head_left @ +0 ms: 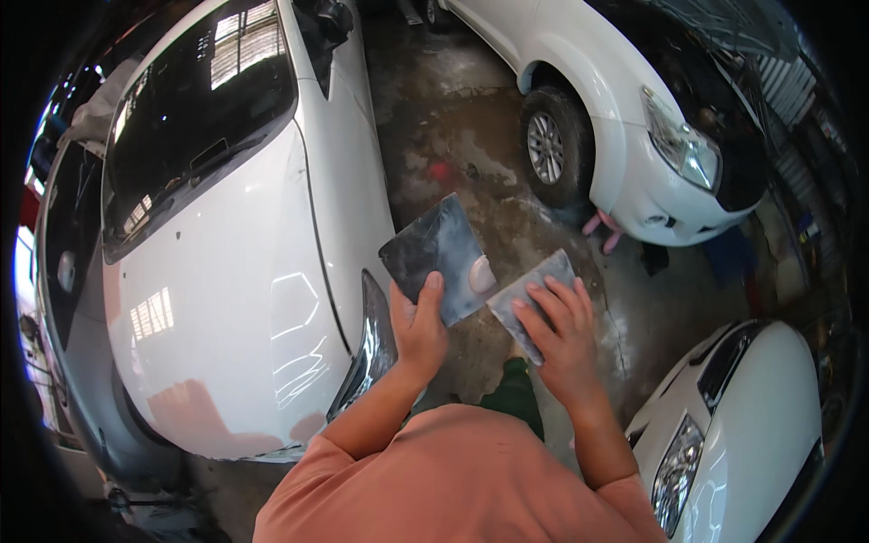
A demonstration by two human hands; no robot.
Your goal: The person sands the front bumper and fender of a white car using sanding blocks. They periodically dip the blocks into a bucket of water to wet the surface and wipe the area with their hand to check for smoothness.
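In front of my body my left hand [421, 328] grips a flat, dark grey square board [445, 237] by its near edge, thumb on top. A mound of pale pink paste [482, 274], which looks like body filler, sits at the board's right edge. Smears of grey cover its face. My right hand [563, 330] is closed on a flat grey rectangular piece [548, 274], perhaps a spreader, with its fingers bent over the top face. The two flat pieces are close together, their near edges almost meeting; whether they touch I cannot tell.
A white car [226, 271] with pinkish patches at its front stands at my left. Ahead on the right is another white vehicle [615, 72], its hood raised. A white car front [751, 407] is at lower right. Wet-looking concrete floor [434, 118] lies between them.
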